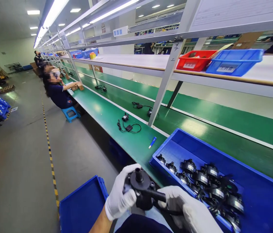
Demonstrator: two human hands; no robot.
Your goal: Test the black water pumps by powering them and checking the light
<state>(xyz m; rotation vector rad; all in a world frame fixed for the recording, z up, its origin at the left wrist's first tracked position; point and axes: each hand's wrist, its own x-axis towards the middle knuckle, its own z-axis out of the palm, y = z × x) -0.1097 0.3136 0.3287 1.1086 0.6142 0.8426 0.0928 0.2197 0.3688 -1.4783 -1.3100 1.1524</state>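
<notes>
A small black pump (143, 183) with an upright spout and a side pipe is held in front of my body. My gloved left hand (120, 195) wraps around its left side, thumb across the front. My gloved right hand (187, 208) is closed at the end of the side pipe. Something dark, perhaps the pump's cable, runs under the right fingers, partly hidden. Close by on the right, a blue bin (263, 184) contains several similar black pumps (202, 178) with white labels and cables.
On the green bench lie a blue-handled cutter (152, 142) and a pump with coiled cable (129, 128). A blue crate (81, 207) stands low at left. Red (194, 61) and blue (235, 63) bins sit on the shelf. A seated person (57, 92) works farther along.
</notes>
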